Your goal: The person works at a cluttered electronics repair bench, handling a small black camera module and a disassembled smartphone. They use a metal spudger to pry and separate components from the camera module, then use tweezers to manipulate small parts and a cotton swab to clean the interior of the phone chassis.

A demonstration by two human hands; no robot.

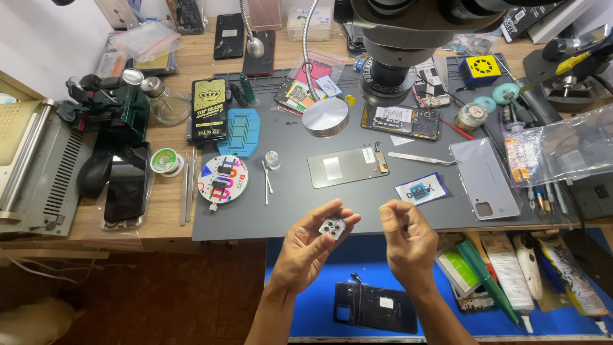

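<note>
Left hand (313, 246) pinches a small silver camera-lens frame (332, 227) between thumb and fingertips, palm up, fingers narrow around it; right hand (405, 236) sits just beside it, fingers curled in toward the thumb, tips nearly together; cannot tell whether anything is held between them; both hands hover over the near edge of the grey work mat (287, 211); just beyond the fingers on the mat: a bare phone panel (345, 167) lying flat, a blue-and-white card (421, 190) past the right hand, metal tweezers (421, 158) behind that; cotton swabs (266, 180) and a round white disc holding small parts (223, 179) lie farther out beyond the left hand; a lilac phone back cover (484, 179) lies well off past the right hand; an opened phone (401, 121) sits farther back under the microscope head (389, 70); below the wrists, a black phone case (375, 306) lies on a blue surface (313, 306).
</note>
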